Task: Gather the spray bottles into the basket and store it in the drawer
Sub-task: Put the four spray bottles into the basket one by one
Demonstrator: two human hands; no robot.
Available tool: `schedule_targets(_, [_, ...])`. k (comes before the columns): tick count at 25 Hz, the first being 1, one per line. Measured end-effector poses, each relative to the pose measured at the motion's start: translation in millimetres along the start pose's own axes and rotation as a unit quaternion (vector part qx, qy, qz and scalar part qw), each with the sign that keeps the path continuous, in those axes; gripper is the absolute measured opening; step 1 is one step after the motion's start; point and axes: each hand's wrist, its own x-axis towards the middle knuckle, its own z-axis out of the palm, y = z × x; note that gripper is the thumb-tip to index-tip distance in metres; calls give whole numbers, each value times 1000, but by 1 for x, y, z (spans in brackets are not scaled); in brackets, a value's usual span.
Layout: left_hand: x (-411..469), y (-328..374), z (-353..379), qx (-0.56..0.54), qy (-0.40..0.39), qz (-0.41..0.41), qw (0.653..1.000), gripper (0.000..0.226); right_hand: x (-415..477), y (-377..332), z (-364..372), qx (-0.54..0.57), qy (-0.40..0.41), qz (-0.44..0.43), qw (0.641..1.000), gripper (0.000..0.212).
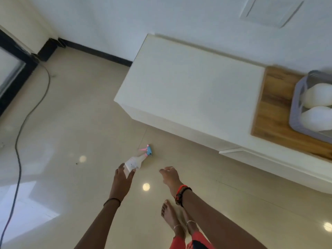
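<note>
A white spray bottle (135, 161) with a pink and blue trigger head lies on the beige floor in front of the white cabinet. My left hand (124, 180) reaches down over its base, fingers spread around the bottom end; whether it grips is unclear. My right hand (170, 177) hovers to the right of the bottle, fingers loosely curled, holding nothing. A grey basket (298, 108) sits on the wooden top at the right edge, with two white bottles (316, 97) lying inside it.
The low white cabinet (188, 83) runs along the wall, with a wooden section (274, 108) at its right. A dark cable (27, 119) trails across the floor at left. My bare feet (172, 218) stand below the hands.
</note>
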Motion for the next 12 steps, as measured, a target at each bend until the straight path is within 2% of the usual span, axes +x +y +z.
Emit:
schedule_targets(2, [39,-27,14,36,-5,6,999,59,46,15,21,11,-15,15,1000,6])
schedule_targets(4, [77,-52,31,69,-15,21,997,58,94,30,39,-5,-27,17,999,33])
schedule_targets(5, [96,-63,40,85,-18,29,996,57,117,36,48,-7,-27,15,999,38])
schedule_targets(8, [149,-89,66,132,-27,45,990,62,184,53,76,-15,-30,38,999,37])
schedule_targets(12, [215,-124,104,217,-65,72,971,84,270,70,115,-5,-59,34,998,40])
